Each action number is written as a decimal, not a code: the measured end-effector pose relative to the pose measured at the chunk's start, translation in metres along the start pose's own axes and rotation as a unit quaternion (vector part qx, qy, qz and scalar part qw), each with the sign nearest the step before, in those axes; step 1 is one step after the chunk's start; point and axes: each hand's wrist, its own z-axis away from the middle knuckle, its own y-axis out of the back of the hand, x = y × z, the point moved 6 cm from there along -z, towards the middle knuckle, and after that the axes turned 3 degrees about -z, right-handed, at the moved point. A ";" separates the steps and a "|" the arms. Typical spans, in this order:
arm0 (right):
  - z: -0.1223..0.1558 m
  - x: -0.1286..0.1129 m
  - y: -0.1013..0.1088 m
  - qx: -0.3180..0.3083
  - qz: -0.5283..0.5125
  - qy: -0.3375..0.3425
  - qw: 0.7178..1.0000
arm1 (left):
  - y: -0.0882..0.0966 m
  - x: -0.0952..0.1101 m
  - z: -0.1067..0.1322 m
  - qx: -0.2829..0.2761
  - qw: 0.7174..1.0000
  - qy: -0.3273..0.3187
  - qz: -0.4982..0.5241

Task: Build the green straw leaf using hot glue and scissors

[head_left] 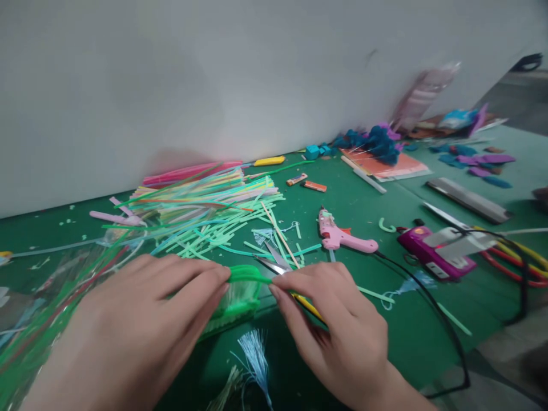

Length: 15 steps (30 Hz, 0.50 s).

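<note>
Between my hands is a rounded bright green craft piece (242, 311) with thick fuzzy-looking rims and a paler, translucent middle. My left hand (145, 319) is closed on its left side, covering much of it. From its upper rim a thin green strip, like a pipe cleaner (264, 280), runs to the right. My right hand (334, 325) pinches that strip's end between thumb and forefinger. Just behind the right fingers lie scissors (274, 264) with yellow on the handle, partly hidden. A light blue tassel (256, 357) rests below the piece.
A pink glue gun (345, 238) lies right of centre, its black cord curving toward the front edge. Behind my left hand spreads a heap of pale green straws (214, 228). A purple box (436, 251), scissors (445, 216) and a metal bar (468, 200) occupy the right side.
</note>
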 end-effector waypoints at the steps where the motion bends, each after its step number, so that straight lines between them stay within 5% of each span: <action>1: 0.001 0.001 -0.001 0.000 0.001 -0.005 1.000 | -0.002 0.003 -0.001 -0.007 1.000 0.001 -0.016; 15: 0.011 0.008 -0.011 -0.014 -0.002 -0.022 1.000 | -0.012 -0.009 0.006 -0.023 0.998 -0.054 -0.010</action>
